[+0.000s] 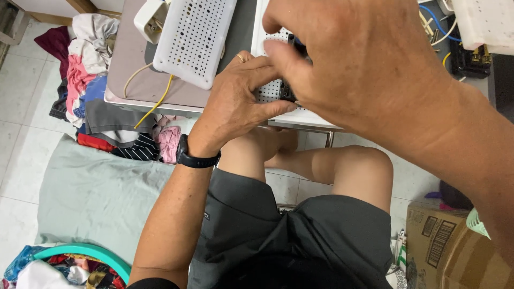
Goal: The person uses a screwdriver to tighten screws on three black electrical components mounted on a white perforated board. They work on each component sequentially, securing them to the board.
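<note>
Closest to the lens, the right hand point(353, 59) fills the upper middle of the view, its thumb and forefinger pinched on a small black part point(289, 92) that sits against a white perforated plastic panel point(269, 91) at the near edge of the grey tabletop point(134, 59). Opposite it, the left hand point(238, 101), with a gold ring on one finger and a black wristwatch point(194, 158) at the wrist, has its fingers curled with the thumb pressed to the same black part from below; its grip is narrow and closed on that part. A second white perforated plastic panel point(195, 37) lies tilted further left on the tabletop, with a yellow wire point(158, 101) hanging off the edge beneath it. Piled clothes point(88, 80) lie on the floor to the left, and a brown cardboard box point(455, 251) stands at lower right, beside the person's knees.
</note>
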